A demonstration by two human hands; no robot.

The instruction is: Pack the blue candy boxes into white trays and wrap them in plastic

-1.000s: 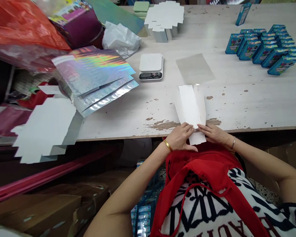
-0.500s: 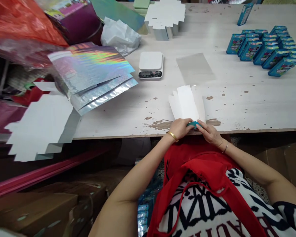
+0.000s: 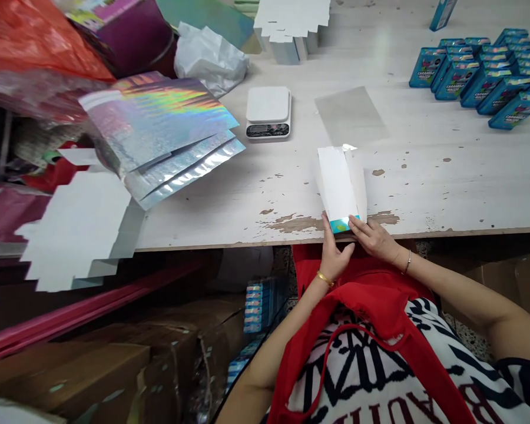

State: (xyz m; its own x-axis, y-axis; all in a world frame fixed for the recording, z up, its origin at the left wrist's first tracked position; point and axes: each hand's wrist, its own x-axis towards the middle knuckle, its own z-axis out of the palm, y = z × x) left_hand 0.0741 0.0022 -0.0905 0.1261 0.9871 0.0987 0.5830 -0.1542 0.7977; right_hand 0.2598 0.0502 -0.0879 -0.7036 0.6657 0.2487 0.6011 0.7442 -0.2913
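Note:
A white carton blank (image 3: 338, 182) with a folded blue end lies near the table's front edge. My left hand (image 3: 334, 250) is at its lower left corner, thumb and fingers apart, the fingers resting along its side. My right hand (image 3: 373, 237) has its fingertips on the blue end at the lower right. Both hands touch the carton; neither is wrapped round it. A clear plastic sheet (image 3: 351, 115) lies flat just beyond it.
Left of the sheet stands a white scale (image 3: 268, 112). Several blue boxes (image 3: 481, 76) stand at the right. Holographic sheets (image 3: 168, 135), a stack of white blanks (image 3: 79, 218) and a crumpled white bag (image 3: 212, 56) lie at the left. More blanks (image 3: 291, 17) are at the back.
My left hand has opened and moved down to the carton's left side. The blue end now shows flat and wider, and the carton's left flap is folded in.

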